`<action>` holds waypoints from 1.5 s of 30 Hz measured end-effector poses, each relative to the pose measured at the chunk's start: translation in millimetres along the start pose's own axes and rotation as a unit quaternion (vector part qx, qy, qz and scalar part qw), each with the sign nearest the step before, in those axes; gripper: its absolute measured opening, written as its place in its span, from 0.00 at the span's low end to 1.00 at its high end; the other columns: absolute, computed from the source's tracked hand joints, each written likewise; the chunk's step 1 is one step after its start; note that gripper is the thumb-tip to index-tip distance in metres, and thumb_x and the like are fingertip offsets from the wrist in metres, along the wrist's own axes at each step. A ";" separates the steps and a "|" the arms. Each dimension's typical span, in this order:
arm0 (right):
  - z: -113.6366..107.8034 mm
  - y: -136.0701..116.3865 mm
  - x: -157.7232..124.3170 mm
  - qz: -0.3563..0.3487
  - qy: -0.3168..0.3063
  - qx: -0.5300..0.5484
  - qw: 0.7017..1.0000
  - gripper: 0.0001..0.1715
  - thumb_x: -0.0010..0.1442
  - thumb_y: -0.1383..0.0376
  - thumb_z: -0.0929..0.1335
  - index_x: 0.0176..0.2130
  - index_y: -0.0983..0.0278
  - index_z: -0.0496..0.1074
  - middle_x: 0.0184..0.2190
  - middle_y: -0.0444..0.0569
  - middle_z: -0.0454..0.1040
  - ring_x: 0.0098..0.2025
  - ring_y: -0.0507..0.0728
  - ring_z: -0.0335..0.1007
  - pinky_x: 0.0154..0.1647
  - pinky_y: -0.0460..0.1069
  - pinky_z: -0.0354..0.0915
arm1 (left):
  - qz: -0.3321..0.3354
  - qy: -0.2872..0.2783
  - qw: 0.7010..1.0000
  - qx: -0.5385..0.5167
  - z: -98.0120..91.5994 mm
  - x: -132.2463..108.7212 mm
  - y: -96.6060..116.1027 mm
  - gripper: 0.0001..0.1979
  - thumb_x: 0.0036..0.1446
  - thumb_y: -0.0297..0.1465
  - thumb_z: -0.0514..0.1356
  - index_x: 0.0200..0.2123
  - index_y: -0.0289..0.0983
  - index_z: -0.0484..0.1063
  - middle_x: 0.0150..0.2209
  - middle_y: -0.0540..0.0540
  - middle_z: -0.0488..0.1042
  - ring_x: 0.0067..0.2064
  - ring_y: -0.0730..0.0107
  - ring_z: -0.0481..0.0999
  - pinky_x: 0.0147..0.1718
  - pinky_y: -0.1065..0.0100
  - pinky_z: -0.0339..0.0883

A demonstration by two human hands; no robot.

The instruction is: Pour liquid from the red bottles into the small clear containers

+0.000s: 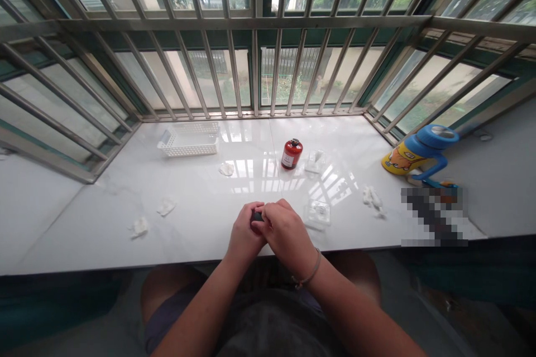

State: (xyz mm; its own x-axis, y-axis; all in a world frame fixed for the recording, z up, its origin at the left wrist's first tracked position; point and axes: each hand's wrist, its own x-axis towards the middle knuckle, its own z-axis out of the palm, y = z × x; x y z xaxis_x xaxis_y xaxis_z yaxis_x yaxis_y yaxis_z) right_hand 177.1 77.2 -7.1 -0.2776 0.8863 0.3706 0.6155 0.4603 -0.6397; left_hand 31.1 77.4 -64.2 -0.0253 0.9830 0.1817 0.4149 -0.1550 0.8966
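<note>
My left hand (243,234) is wrapped around a small dark object (257,216), held just above the near edge of the white tabletop. Across its top lie the curled fingers of my right hand (287,231), closed on it too. Only a black, rounded part shows between the fingers; its kind is hidden. Beyond the hands stands a small red jar (292,155) with a pale label and a dark metal clasp on top. Two clear plastic pieces, one farther back (316,162) and one nearer (318,213), lie right of my hands.
A white perforated basket (190,148) sits at the back left. Crumpled white tissues (139,227) lie scattered left and right. At the right wall leans a blue-and-yellow flask (404,157), near a blurred-out patch (435,215). Metal window bars (255,72) close off the back.
</note>
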 end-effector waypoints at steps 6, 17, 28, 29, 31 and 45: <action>3.6 4.0 0.9 -0.040 -0.016 -0.051 0.998 0.12 0.68 0.72 0.72 0.36 0.59 0.68 0.36 0.48 0.75 0.40 0.62 0.67 0.46 0.57 0.69 | 0.002 0.025 0.999 0.027 6.1 -4.9 -5.8 0.24 0.60 0.29 0.63 0.60 0.41 0.71 0.57 0.39 0.79 0.57 0.52 0.81 0.59 0.51 0.76; -32.9 70.0 47.5 -0.024 0.022 -0.148 0.988 0.13 0.68 0.73 0.71 0.34 0.60 0.68 0.33 0.47 0.75 0.40 0.61 0.66 0.43 0.54 0.65 | 0.113 -0.037 0.983 0.137 -15.4 -76.8 -33.1 0.17 0.69 0.34 0.63 0.59 0.44 0.73 0.57 0.39 0.80 0.59 0.49 0.81 0.59 0.47 0.79; -98.4 144.3 42.8 0.005 0.181 -0.228 0.957 0.06 0.72 0.61 0.68 0.42 0.61 0.71 0.56 0.61 0.77 0.61 0.68 0.70 0.64 0.63 0.63 | 0.090 -0.156 0.979 0.094 -29.6 -102.9 -43.7 0.08 0.71 0.32 0.59 0.39 0.43 0.78 0.35 0.48 0.83 0.37 0.64 0.84 0.37 0.67 0.77; -106.4 154.3 30.8 0.014 0.199 -0.245 0.949 0.08 0.73 0.60 0.68 0.44 0.62 0.72 0.54 0.61 0.78 0.60 0.68 0.71 0.64 0.63 0.62 | 0.084 -0.156 0.980 0.093 -29.7 -100.7 -42.7 0.09 0.71 0.32 0.59 0.39 0.42 0.78 0.36 0.47 0.83 0.38 0.64 0.84 0.38 0.67 0.77; -122.0 179.9 2.0 0.080 0.216 -0.292 0.928 0.12 0.73 0.59 0.65 0.47 0.64 0.73 0.51 0.61 0.79 0.56 0.68 0.73 0.63 0.63 0.62 | 0.079 -0.161 0.980 0.086 -29.3 -96.5 -40.1 0.08 0.72 0.32 0.58 0.40 0.42 0.78 0.37 0.47 0.83 0.38 0.65 0.84 0.39 0.67 0.76; -146.8 267.9 -101.3 0.444 0.144 -0.320 0.825 0.17 0.64 0.58 0.70 0.49 0.63 0.76 0.42 0.58 0.80 0.43 0.66 0.76 0.43 0.56 0.65 | 0.204 -0.209 0.955 0.048 10.2 -60.6 -10.4 0.10 0.68 0.25 0.61 0.49 0.43 0.76 0.48 0.44 0.81 0.51 0.61 0.81 0.50 0.62 0.78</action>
State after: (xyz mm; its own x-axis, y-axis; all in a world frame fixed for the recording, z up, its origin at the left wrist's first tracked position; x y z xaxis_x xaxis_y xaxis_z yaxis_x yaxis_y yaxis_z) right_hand 478.4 103.3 -117.2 0.6221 0.7683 0.1508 0.7703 -0.5660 -0.2939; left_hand 37.6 20.5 -88.6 0.5128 0.7993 0.3133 0.3954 -0.5438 0.7402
